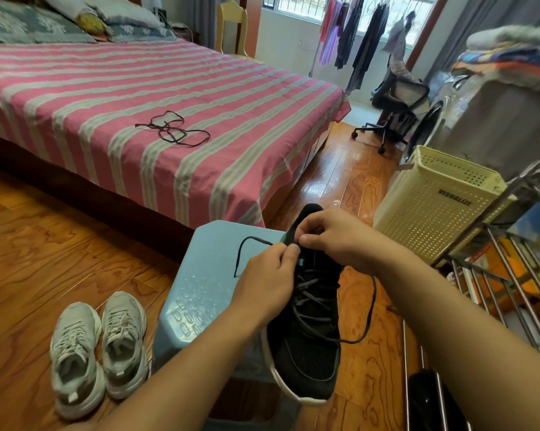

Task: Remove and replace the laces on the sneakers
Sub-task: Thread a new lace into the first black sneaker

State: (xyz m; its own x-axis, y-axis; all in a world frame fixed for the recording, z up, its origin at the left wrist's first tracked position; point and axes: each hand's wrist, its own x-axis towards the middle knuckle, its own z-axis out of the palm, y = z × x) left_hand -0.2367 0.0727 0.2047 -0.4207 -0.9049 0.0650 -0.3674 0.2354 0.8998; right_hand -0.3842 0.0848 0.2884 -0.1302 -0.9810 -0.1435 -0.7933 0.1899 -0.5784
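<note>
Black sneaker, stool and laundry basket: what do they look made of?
Black sneaker: apparently woven mesh fabric, matte, with a white, rubbery-looking sole edge. Stool: light blue moulded plastic, slightly glossy, with embossed bumps. Laundry basket: cream plastic, perforated walls.

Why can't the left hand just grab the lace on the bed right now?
Probably it can't: the left hand is pinching the black sneaker's lace, and the loose lace lies far off, mid-bed.
</note>
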